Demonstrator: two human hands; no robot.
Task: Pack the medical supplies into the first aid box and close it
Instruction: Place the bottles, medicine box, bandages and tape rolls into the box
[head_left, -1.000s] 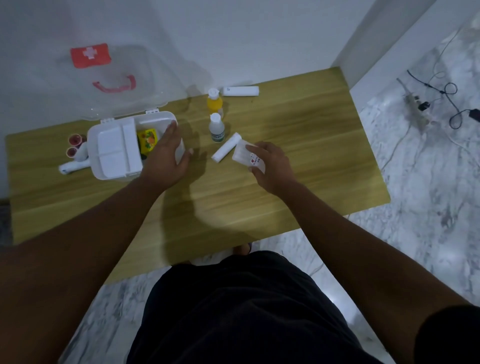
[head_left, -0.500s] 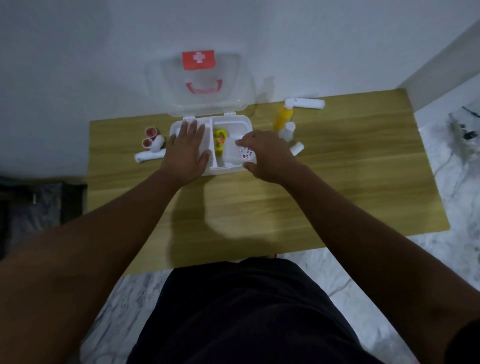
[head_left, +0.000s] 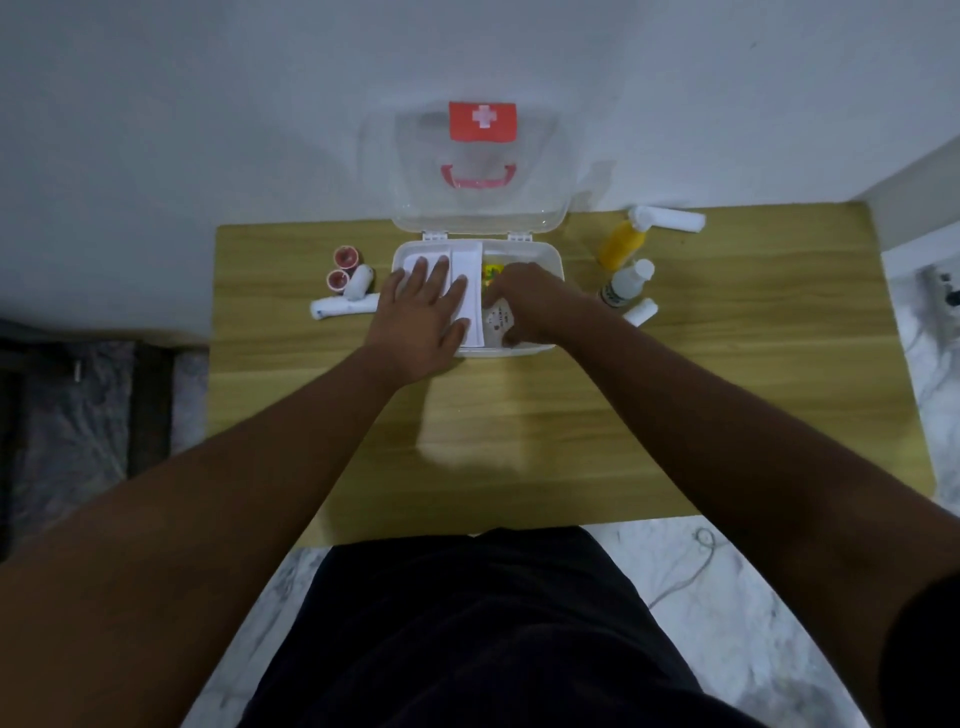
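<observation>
Box (head_left: 551, 258) sits open on surface (head_left: 519, 441) at the wall, left hand (head_left: 426, 318) spread flat on its white tray (head_left: 467, 283), right hand (head_left: 535, 306) curled round packet (head_left: 496, 323) in right compartment.

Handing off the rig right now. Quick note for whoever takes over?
Left hand: open, flat on the white tray in the first aid box.
Right hand: curled round a white packet in the right compartment, beside a yellow item.
Done: those are in; lid up.
Left: tape rolls and two white rolls left of the box; yellow bottle, white bottle, small roll, long roll to its right. Then close the lid.
</observation>
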